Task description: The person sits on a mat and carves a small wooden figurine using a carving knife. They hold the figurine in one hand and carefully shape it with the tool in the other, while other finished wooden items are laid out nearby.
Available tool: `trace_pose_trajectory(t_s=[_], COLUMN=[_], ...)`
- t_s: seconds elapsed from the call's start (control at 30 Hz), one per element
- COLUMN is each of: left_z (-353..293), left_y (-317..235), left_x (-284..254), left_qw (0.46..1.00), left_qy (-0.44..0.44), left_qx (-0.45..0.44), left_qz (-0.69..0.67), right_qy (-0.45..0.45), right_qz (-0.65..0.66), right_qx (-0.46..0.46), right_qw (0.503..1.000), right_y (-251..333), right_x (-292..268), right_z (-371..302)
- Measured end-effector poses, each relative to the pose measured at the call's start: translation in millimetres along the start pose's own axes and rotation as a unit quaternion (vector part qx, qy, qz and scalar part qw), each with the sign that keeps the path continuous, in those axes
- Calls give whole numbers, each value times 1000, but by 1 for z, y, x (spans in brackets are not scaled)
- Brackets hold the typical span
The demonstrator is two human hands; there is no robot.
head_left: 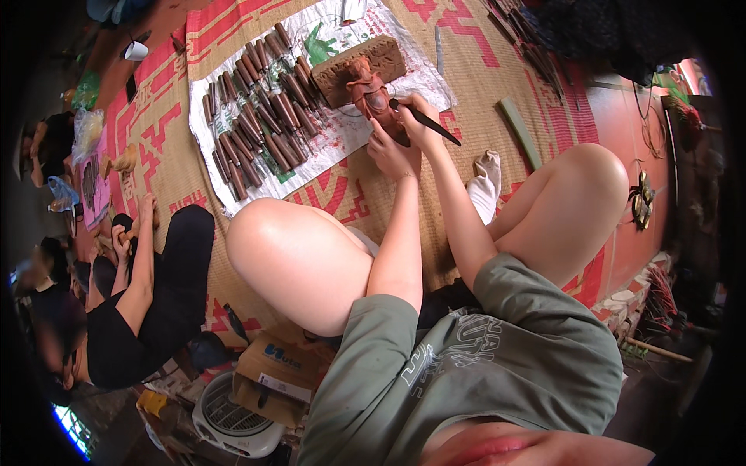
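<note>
My left hand [392, 154] is closed around the lower end of a reddish-brown carved wooden figure [368, 89]. The figure leans against a rough brown block [387, 57] on a white printed sheet [342, 144]. My right hand [420, 118] pinches a black-handled brush [435, 129], its thin tapered end pointing off to the right. The brush's other end is at the figure's side, and its tip is partly hidden by my fingers. Left of the figure lie rows of wooden-handled carving chisels [268, 113] on the same sheet.
A patterned straw mat [466, 70] spreads beneath me. Right of my hands lie a green strip [519, 132] and a pale cloth [485, 182]. Another person [144, 303] sits at the left, hands on a small wooden piece. A cardboard box [280, 369] stands behind my left side.
</note>
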State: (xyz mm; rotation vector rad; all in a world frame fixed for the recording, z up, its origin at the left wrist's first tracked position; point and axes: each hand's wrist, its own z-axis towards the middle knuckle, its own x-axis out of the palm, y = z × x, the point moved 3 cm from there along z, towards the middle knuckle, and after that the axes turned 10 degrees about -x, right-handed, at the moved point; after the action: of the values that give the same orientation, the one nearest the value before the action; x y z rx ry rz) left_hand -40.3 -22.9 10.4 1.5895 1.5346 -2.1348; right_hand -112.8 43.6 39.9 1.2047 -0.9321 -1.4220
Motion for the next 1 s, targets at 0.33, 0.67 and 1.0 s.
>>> trace_pose_trajectory(t_s=[0.33,0.67,1.0], left_z=[-1,-1,-2], left_y=[-4,-5,-6], left_x=[3,-2,-4], left_qw=[1000,999,999], left_qy=[1,15,-12], left_qx=[-9,-37,-30], left_qz=[8,-22,-30], right_qy=[20,70,69], right_qz=[-40,-108,-129], right_qx=[-43,-26,28], right_qw=[998,991,989], right_y=[-13,13,6], right_x=[-7,-18,-21], right_z=[4,8,-4])
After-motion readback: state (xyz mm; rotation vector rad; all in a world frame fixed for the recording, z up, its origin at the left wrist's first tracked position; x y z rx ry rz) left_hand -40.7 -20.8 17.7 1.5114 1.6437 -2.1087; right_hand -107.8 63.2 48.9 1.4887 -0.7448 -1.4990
